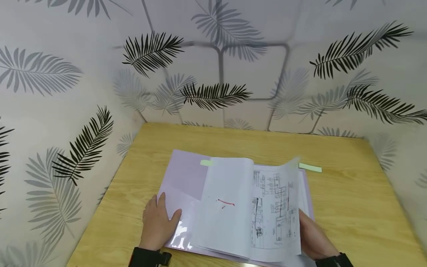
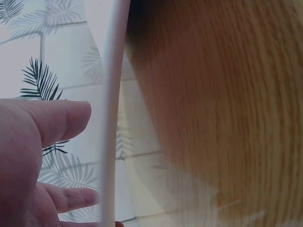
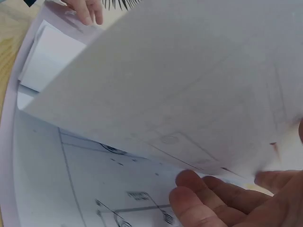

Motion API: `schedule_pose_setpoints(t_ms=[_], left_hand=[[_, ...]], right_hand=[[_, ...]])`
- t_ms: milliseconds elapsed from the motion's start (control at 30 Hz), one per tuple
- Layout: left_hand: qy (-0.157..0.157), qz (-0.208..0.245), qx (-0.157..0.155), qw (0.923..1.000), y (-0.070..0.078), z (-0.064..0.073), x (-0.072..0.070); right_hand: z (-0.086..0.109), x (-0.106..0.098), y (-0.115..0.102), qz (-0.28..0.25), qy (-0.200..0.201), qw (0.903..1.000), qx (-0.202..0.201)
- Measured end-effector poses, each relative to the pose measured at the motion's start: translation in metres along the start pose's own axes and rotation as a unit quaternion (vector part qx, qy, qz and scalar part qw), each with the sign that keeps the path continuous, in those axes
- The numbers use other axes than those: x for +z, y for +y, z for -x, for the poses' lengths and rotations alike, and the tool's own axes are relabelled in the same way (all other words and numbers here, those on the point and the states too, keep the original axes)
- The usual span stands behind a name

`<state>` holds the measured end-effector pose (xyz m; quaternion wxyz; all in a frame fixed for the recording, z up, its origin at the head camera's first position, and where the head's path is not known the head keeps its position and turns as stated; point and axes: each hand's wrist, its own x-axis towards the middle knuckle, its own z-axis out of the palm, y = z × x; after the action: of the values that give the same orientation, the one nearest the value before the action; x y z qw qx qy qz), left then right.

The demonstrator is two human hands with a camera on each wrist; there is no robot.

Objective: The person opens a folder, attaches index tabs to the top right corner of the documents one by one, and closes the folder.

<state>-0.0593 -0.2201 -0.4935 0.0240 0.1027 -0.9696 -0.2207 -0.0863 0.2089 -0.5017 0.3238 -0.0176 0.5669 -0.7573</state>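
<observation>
A pale purple folder (image 1: 185,174) lies spread on the wooden table, holding white paper sheets. My left hand (image 1: 158,224) rests on its left cover near the outer edge, thumb and fingers spread. In the left wrist view the thumb (image 2: 61,120) extends toward the cover's edge. At the folder's right side, my right hand (image 1: 315,237) holds the outer edge of a lifted page (image 1: 290,207). Through this thin page (image 3: 156,80) faint line drawings show in the right wrist view. Under it, another printed sheet (image 3: 38,165) lies in the folder, with several fingertips close above.
A blank-looking page (image 1: 230,185) with a red pen mark lies turned to the left. Pale green tabs (image 1: 310,167) stick out from the sheets. Leaf-patterned sheeting (image 1: 213,66) stands behind and beside the wooden table (image 1: 353,193).
</observation>
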Motion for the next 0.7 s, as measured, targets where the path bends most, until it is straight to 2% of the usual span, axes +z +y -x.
schedule_pose_setpoints(t_ms=[167,400,567,700], left_hand=[[0.001,-0.001,-0.005,1.0000,0.000,0.001,0.001],[0.001,-0.006,-0.009,0.9999,0.001,0.001,0.002],[0.007,-0.009,-0.013,0.9998,0.001,0.001,0.003],[0.004,-0.010,-0.013,0.9999,0.004,0.000,0.003]], right_hand=[[-0.015,0.016,0.002,0.047,0.014,0.9988,0.003],[-0.025,0.032,0.004,0.100,0.069,0.9927,0.001],[-0.033,0.041,0.003,0.159,0.081,0.9839,-0.008],[-0.039,0.045,0.002,0.215,0.087,0.9724,-0.029]])
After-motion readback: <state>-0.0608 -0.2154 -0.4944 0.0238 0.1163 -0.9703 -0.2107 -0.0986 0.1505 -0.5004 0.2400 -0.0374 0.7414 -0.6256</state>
